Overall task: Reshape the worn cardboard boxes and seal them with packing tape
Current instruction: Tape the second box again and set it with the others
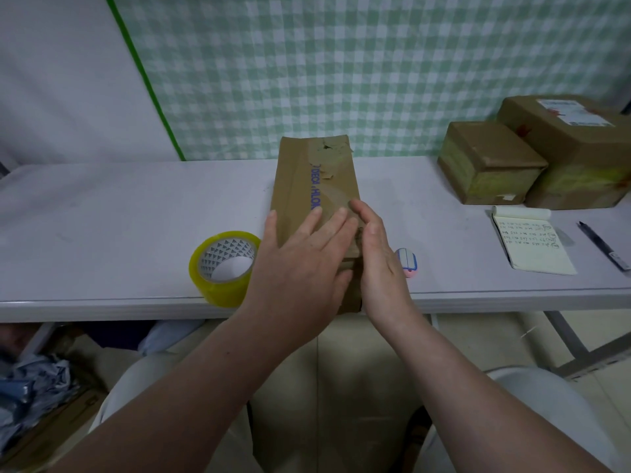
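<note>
A worn cardboard box (316,186) lies across the middle of the tabletop (136,216), its near end apparently at the near edge. The left hand (300,264) lies flat on top, fingers (312,225) slightly spread; the right hand (379,264) presses the box's right side, fingers straight and together. A tape roll (223,268) sits just left, by the near edge

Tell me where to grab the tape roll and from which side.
Take the tape roll by its ring wall, from above: thumb into the open core, fingers on the outer yellow band. It lies flat with the hole facing up, just left of the left hand on the box.
</note>
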`<action>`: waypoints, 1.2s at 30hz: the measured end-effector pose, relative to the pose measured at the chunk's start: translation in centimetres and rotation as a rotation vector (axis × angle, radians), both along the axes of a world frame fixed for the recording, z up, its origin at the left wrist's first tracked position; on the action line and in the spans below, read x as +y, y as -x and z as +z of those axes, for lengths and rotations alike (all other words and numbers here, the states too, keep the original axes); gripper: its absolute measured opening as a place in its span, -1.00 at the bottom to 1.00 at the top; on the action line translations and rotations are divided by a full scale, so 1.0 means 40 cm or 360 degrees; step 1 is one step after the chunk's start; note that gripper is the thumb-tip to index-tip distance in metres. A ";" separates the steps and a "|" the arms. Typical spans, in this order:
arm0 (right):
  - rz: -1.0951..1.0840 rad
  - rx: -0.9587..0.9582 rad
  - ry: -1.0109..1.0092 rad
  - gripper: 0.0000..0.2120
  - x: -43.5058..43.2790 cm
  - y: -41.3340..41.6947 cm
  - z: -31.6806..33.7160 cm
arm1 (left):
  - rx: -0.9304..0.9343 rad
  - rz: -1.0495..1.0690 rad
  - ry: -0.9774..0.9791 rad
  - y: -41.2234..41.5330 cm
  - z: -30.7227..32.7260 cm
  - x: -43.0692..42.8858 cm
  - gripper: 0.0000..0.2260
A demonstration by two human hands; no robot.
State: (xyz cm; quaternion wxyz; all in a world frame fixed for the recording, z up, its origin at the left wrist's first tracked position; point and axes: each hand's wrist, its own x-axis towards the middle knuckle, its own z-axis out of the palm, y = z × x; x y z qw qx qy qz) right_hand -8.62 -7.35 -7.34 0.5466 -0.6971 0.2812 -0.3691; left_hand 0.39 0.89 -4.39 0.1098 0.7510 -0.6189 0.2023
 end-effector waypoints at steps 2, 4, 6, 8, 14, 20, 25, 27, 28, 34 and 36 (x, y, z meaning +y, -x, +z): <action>0.0016 -0.0003 -0.0006 -0.64 0.001 0.004 -0.003 | 0.0006 -0.0006 -0.0007 0.005 -0.001 0.002 -0.44; 0.0032 -0.0008 -0.0011 -0.60 0.000 0.007 -0.004 | 0.0006 -0.0025 -0.0010 0.006 -0.002 0.005 -0.41; 0.0041 -0.0007 -0.0020 -0.59 -0.004 0.007 -0.006 | 0.0034 -0.0041 -0.0055 0.006 0.003 0.004 -0.41; 0.0040 -0.0004 -0.0016 -0.59 -0.009 0.005 -0.009 | 0.0109 -0.0096 -0.0126 0.001 0.013 0.002 -0.40; 0.0077 0.0081 0.0007 -0.56 -0.012 0.005 -0.001 | 0.1273 -0.0206 0.0496 -0.074 0.065 0.047 -0.44; 0.0088 0.0107 -0.0033 -0.53 0.002 0.018 0.021 | 0.1251 0.0451 0.0575 -0.170 0.012 0.082 -0.57; 0.0059 0.0185 0.0055 -0.56 0.008 0.015 0.020 | 0.1226 0.0569 -0.0018 -0.213 -0.071 0.080 -0.52; 0.0031 0.0225 0.0123 -0.50 0.008 0.014 0.019 | 0.1202 0.0544 -0.0159 -0.218 -0.097 0.076 -0.49; 0.0020 0.0242 0.0147 -0.47 0.009 0.013 0.022 | 0.1162 0.0558 -0.0200 -0.220 -0.107 0.074 -0.48; -0.0086 0.0368 0.0242 -0.48 -0.009 -0.003 0.034 | 0.1098 0.0538 -0.0070 -0.210 -0.094 0.080 -0.35; -0.0133 0.0408 0.0295 -0.47 -0.017 -0.010 0.036 | 0.1169 0.0565 0.0084 -0.205 -0.066 0.093 -0.35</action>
